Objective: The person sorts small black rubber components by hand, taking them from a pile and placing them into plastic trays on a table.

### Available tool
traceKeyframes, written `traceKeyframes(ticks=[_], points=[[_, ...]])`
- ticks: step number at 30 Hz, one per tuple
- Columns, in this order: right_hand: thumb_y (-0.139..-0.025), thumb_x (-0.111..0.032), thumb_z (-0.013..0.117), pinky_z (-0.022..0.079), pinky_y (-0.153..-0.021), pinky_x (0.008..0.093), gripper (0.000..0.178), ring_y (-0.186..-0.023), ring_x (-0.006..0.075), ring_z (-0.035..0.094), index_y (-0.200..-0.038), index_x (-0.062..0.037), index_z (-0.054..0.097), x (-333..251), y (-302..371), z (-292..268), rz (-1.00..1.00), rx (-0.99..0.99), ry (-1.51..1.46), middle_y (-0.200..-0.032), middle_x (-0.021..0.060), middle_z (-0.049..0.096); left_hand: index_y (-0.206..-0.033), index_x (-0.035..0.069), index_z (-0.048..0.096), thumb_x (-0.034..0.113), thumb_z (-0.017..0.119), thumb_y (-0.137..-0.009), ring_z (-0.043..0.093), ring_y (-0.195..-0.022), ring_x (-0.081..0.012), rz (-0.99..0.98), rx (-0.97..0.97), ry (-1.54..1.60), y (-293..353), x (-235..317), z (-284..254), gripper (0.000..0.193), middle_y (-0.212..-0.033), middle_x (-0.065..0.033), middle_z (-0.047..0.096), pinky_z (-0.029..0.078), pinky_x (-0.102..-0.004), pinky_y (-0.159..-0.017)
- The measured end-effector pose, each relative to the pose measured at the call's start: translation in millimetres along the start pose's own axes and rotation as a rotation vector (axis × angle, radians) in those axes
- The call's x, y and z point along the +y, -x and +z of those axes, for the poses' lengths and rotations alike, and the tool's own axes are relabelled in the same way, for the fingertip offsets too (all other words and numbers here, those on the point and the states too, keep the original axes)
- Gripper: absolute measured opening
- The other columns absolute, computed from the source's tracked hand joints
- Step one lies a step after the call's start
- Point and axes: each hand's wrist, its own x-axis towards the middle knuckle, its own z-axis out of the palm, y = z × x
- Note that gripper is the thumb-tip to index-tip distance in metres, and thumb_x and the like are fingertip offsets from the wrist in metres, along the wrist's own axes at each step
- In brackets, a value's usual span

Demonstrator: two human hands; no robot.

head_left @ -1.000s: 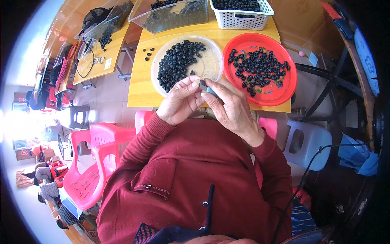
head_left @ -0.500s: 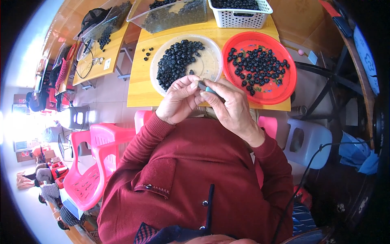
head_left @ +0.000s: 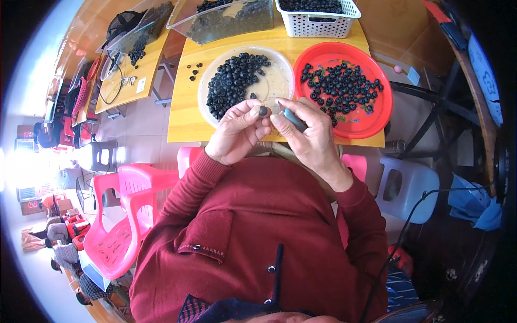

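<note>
Between the thumb and fingertips of my left hand [head_left: 237, 133] is a small dark round bead-like piece [head_left: 263, 111]. My right hand [head_left: 311, 139] is closed around a small knife-like tool with a teal handle [head_left: 294, 120], its tip pointing toward the piece but apart from it. Both hands are over the table's near edge. Just beyond them stands a clear round tub [head_left: 277, 86] with many dark round pieces [head_left: 231, 81] heaped on its left side. To its right, a red round tray [head_left: 344, 129] holds more of them, spread over a floral pattern.
A white perforated basket [head_left: 318, 28] and a clear rectangular bin [head_left: 226, 32], both with dark pieces, stand at the back of the yellow table [head_left: 186, 116]. A few loose pieces [head_left: 193, 72] lie left of the tub. Pink chairs [head_left: 124, 226] and a grey stool [head_left: 406, 188] flank me.
My right hand has drawn back slightly to the right with the tool, opening a gap to the piece. My left hand stays nearly in place, and the round piece now shows more fully.
</note>
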Motion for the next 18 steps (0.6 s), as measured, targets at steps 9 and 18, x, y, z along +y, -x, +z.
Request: traceKeyframes(ticks=[9,18], points=[[-0.089,-0.007,0.075,0.055,-0.073,0.0398,0.037,-0.087,0.0296,0.069,-0.125,-0.0097,0.069,3.0,3.7,6.8,-0.177,-0.058,0.030,-0.098,0.0138,0.067,-0.121,0.003,0.064,0.012,0.062,-0.104,0.070,-0.100,-0.0163,-0.053,-0.015,-0.071,-0.4,-2.4,5.8,0.019,-0.111,-0.0087,0.072,0.061,-0.0323,-0.086],[-0.094,-0.017,0.075,0.055,-0.075,0.0398,0.028,-0.085,0.0299,0.070,-0.115,-0.0003,0.070,21.4,-10.4,-42.7,0.010,0.292,0.327,-0.096,0.0179,0.069,-0.118,0.002,0.068,0.008,0.070,-0.099,0.070,-0.090,-0.0146,0.192,0.214,-0.691,5.5,17.7,-0.6,0.021,-0.106,-0.0073,0.073,0.058,-0.0261,-0.079]])
